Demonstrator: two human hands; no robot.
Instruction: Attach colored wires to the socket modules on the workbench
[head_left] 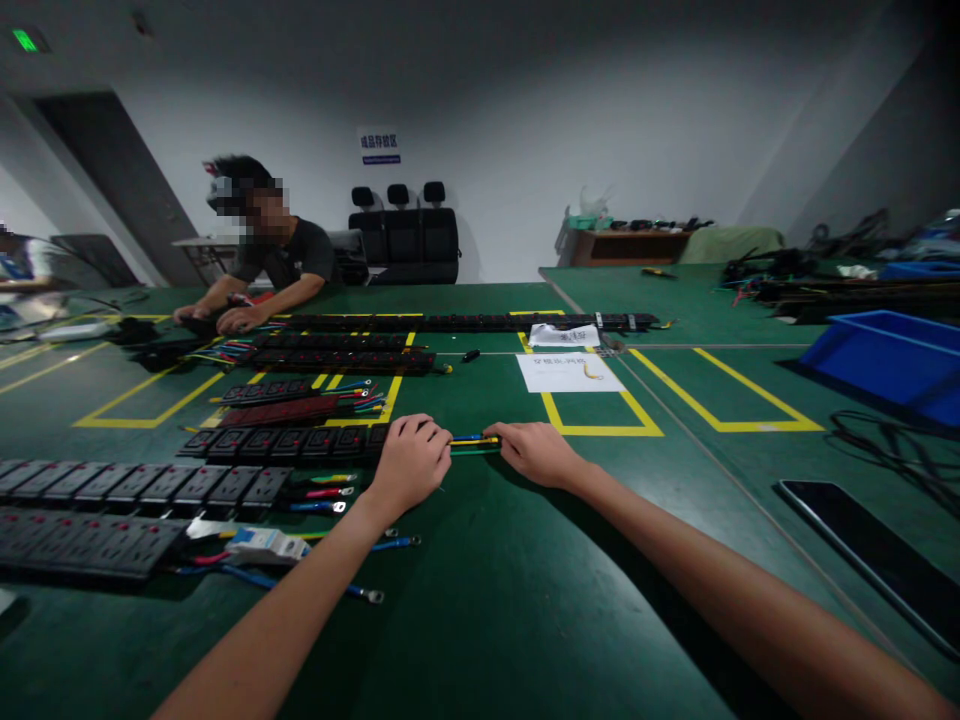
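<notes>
A black socket strip (281, 442) lies across the green table, with blue, yellow and green wires (474, 445) coming out of its right end. My left hand (412, 462) is closed over that end, its fingers curled down and partly hiding the strip. At the far end of the wires, my right hand (536, 450) pinches them between thumb and fingers; their tips are hidden. Nearer to me are two wider socket strips, one grey-black (142, 485) and one dark (86, 545), with lugged wires. A white-and-blue circuit breaker (266, 545) is wired to the nearest strip.
A co-worker (281, 255) handles dark parts across the table. More strips (337, 358) lie beyond my left hand. Paper sheets (566, 375) rest on yellow floor-style tape marks. At right are a blue bin (892, 365), black cables (892, 450) and a phone-like black slab (874, 555).
</notes>
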